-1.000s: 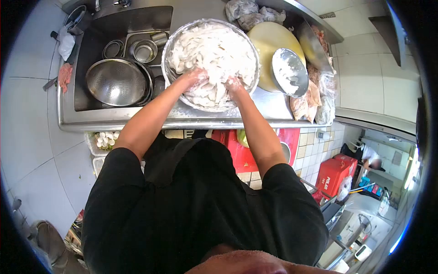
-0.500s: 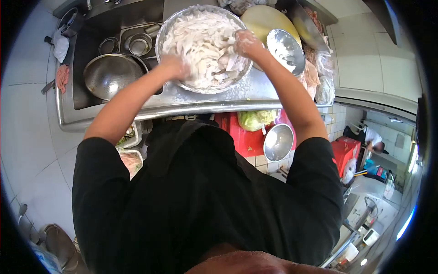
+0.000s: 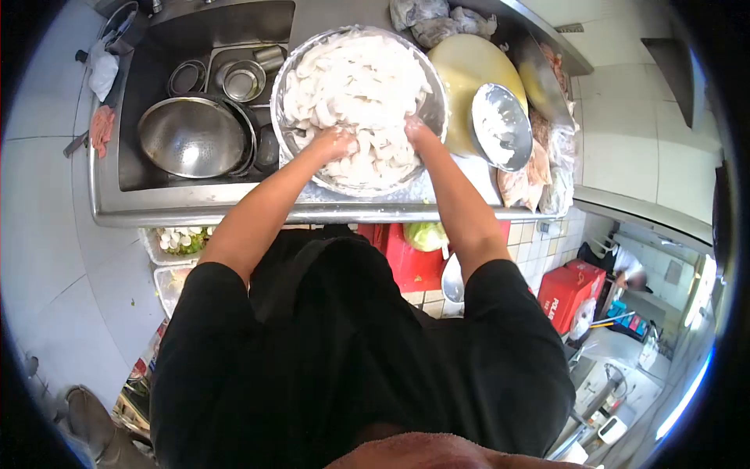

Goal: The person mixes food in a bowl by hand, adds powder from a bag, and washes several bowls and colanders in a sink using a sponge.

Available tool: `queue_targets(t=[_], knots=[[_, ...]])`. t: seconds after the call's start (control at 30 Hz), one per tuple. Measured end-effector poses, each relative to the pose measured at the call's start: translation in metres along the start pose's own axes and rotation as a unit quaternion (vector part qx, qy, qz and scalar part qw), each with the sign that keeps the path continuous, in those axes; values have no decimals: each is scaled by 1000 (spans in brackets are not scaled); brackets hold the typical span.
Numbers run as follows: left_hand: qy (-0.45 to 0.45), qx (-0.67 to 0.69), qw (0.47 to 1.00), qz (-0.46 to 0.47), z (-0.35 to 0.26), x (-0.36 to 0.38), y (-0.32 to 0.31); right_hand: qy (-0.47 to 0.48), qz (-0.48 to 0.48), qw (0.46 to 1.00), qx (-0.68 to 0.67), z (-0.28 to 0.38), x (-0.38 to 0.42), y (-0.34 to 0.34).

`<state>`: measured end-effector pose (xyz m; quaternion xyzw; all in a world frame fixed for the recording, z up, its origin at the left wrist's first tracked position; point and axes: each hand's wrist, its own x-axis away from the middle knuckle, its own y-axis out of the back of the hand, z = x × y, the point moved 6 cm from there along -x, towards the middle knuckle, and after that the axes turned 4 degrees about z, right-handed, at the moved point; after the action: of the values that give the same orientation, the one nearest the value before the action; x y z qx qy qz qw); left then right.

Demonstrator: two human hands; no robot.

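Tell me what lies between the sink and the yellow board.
In the head view, the big bowl of white-coated strips lies there.

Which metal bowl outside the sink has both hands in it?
The large bowl heaped with white-coated pieces; the left hand and right hand are both inside. The smaller tilted bowl and the bowl below the counter contain neither.

My left arm and right arm reach forward, forearms bare and slanting inward. My left hand and right hand sit near each other, apart, the right slightly farther forward — both smeared white. My fingertips are hidden — I can't tell how tightly they curl.
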<state>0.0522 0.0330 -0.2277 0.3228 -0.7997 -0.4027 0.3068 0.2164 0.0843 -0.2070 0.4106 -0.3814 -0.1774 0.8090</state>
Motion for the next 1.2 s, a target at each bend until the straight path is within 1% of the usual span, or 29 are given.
queue_targets(t=[0.03, 0.07, 0.1, 0.17, 0.2, 0.27, 0.3, 0.33, 0.37, 0.4, 0.43, 0.47, 0.5, 0.57, 0.6, 0.67, 0.7, 0.77, 0.8, 0.9, 0.93, 0.97, 1.0, 1.03, 1.07, 1.1, 1.13, 1.17, 1.2], knots=[[-14, -3, 1000, 0, -3, -4, 1, -5, -59, 951, -303, -2, -5, -9], [-19, -17, 998, -58, 0, -3, -3, -15, -68, 868, -492, -7, -6, -20], [2, 60, 994, -96, 0, -3, 2, -22, -89, 746, -659, -5, -5, -24], [42, 209, 963, -164, 3, 5, 12, -45, -41, 592, -804, 55, 16, 5], [-33, 115, 969, -214, -10, 9, 30, -19, -77, 591, -803, 80, 27, 27], [-7, 257, 947, -191, -11, 18, 58, -23, -121, 656, -745, 51, 14, 8], [-58, 197, 942, -263, -26, 28, 92, -28, -142, 684, -715, 41, 11, 0], [-98, 129, 927, -339, -41, 41, 124, -30, -183, 736, -651, 52, 16, 18], [-138, -5, 924, -357, -49, 46, 141, -11, -202, 903, -380, 45, 14, 35], [-173, -138, 896, -386, -56, 52, 156, 10, -195, 978, -74, 42, 15, 40], [-160, -182, 931, -273, -41, 42, 156, 1, -143, 988, 56, 60, 23, 60], [-149, -220, 951, -155, -24, 36, 155, 5, -94, 978, 185, 81, 32, 81], [-145, -240, 960, -19, -13, 29, 153, -11, -49, 981, 186, 64, 20, 80], [-61, -185, 978, 71, 23, 31, 137, 33, 2, 985, 169, 67, 29, 88], [-17, -156, 981, 117, 35, 32, 127, 22, 58, 986, 157, 61, 30, 79], [24, -211, 960, 183, 19, 54, 109, 4, 175, 976, 129, 51, 28, 54], [47, -237, 946, 218, 9, 69, 100, 59, 197, 969, 135, 64, 32, 45], [93, -206, 959, 174, 2, 71, 97, 168, 236, 946, 145, 100, 53, 27], [107, -173, 969, 139, 9, 66, 80, 39, 202, 974, 95, 95, 49, 18], [110, -90, 989, 49, 17, 52, 56, -87, -36, 992, 85, 82, 37, -7], [104, -70, 992, 21, 21, 49, 55, -80, -126, 985, 84, 94, 44, 0], [99, -48, 994, -7, 25, 48, 53, -51, -99, 985, 129, 93, 36, -10], [126, 108, 986, -10, 36, 47, 48, -22, -74, 981, 176, 85, 24, -27], [155, 267, 951, -23, 54, 45, 30, 4, -50, 974, 223, 75, 12, -47], [177, 420, 889, -37, 72, 41, 4, 11, -114, 990, 84, 53, 2, -64], [210, 508, 835, -23, 66, 47, 5, 19, -175, 983, -56, 25, -9, -87], [247, 591, 767, -17, 58, 54, 7, -1, -180, 957, -228, 15, -13, -93], [287, 661, 693, -19, 50, 62, 9, -17, -200, 897, -395, 5, -16, -98], [276, 717, 640, -24, 31, 69, 17, -59, -159, 802, -573, 10, -16, -101]])
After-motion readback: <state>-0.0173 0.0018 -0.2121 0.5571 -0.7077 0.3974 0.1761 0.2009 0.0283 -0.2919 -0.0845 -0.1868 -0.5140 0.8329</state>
